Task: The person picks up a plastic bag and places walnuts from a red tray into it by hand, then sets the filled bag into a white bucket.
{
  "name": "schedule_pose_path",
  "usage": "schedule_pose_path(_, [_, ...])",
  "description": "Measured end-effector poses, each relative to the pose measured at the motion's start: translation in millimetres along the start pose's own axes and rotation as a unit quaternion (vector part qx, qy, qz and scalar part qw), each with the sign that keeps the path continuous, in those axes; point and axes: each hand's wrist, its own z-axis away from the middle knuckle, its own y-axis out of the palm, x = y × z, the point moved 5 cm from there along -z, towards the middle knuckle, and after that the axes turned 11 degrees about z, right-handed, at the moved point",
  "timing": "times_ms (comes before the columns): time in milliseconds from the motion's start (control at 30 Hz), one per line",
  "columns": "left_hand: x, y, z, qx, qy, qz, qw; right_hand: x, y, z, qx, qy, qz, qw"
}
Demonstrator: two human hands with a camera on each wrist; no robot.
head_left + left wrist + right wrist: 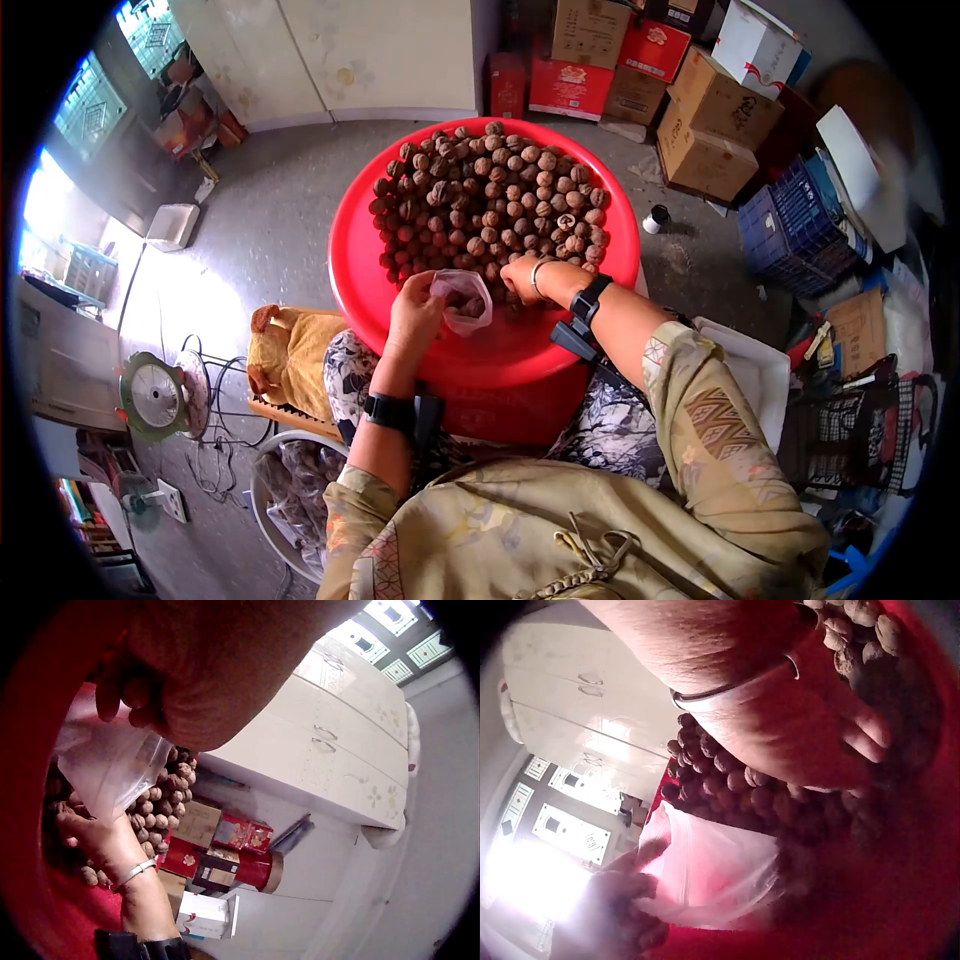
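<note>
A clear plastic bag [465, 303] with a few walnuts inside is held by its rim in my left hand [414, 318], over the near part of a round red basin [358, 270]. Its mouth gapes toward the pile of walnuts [490, 190]. My right hand [535, 280] is just right of the bag, fingers curled down round walnuts at the near edge of the pile. The right wrist view has the right hand [802, 727] above the nuts with its fingertips in shadow, and the bag [712, 874] below it. The left wrist view shows the bag [112, 765] hanging between both hands.
The basin rests over a red box [500, 408] in front of my knees. A pail [268, 500] of dark bagged things stands at lower left, near a fan [154, 395] and cords. Cartons [705, 140] and blue crates [800, 225] stand at the right.
</note>
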Motion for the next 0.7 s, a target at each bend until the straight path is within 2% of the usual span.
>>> schedule_pose_path(100, [1.3,-1.6,-1.0,0.000,-0.004,-0.008,1.000,-5.3,13.1,-21.4,-0.023,0.001,0.047,0.999])
schedule_pose_path(133, [2.0,-1.9,-1.4,0.001,-0.004,-0.007,1.000,-0.3,2.1,-12.2,-0.022,0.001,0.048,0.999])
schedule_pose_path(200, [3.3,-2.3,-2.5,0.000,-0.008,-0.013,1.000,11.8,-7.2,4.4,0.049,-0.028,0.023,0.998])
schedule_pose_path(233, [4.4,-2.7,-3.4,-0.001,-0.013,-0.020,1.000,10.9,3.0,0.8,0.050,-0.028,0.024,0.998])
schedule_pose_path(300, [4.1,-2.1,-3.4,0.000,-0.009,-0.015,1.000,12.2,12.5,-4.3,-0.033,-0.063,-0.088,0.994])
schedule_pose_path(333, [3.3,-1.4,-3.1,0.001,-0.006,-0.011,1.000,11.7,15.4,-7.8,-0.032,-0.063,-0.087,0.994])
schedule_pose_path(400, [1.9,-0.5,-2.3,0.001,-0.011,-0.006,1.000,15.9,30.7,-10.5,0.134,-0.058,-0.013,0.989])
schedule_pose_path(433, [1.5,0.0,-1.7,0.001,-0.015,-0.003,1.000,19.0,27.0,-5.2,0.169,-0.063,0.038,0.983])
schedule_pose_path(467, [1.5,0.7,-1.4,0.001,-0.015,-0.002,1.000,20.0,27.7,-6.2,0.169,-0.063,0.038,0.983])
schedule_pose_path(533, [2.0,0.0,-1.4,-0.005,-0.007,0.010,1.000,24.7,42.8,-13.9,0.202,-0.150,0.065,0.966])
schedule_pose_path(567, [3.8,-1.1,-2.9,-0.006,-0.007,0.011,1.000,23.6,46.4,-16.5,0.202,-0.150,0.067,0.965])
schedule_pose_path(633, [5.7,-1.6,-5.0,0.004,0.005,-0.027,1.000,19.6,56.4,-8.9,0.316,-0.054,-0.016,0.947])
schedule_pose_path(667, [7.6,-1.9,-5.2,0.004,0.005,-0.027,1.000,19.8,56.7,-6.3,0.316,-0.054,-0.015,0.947])
schedule_pose_path(700, [6.0,-0.1,-4.0,0.008,0.011,-0.015,1.000,18.1,52.9,2.0,0.328,-0.016,-0.028,0.944])
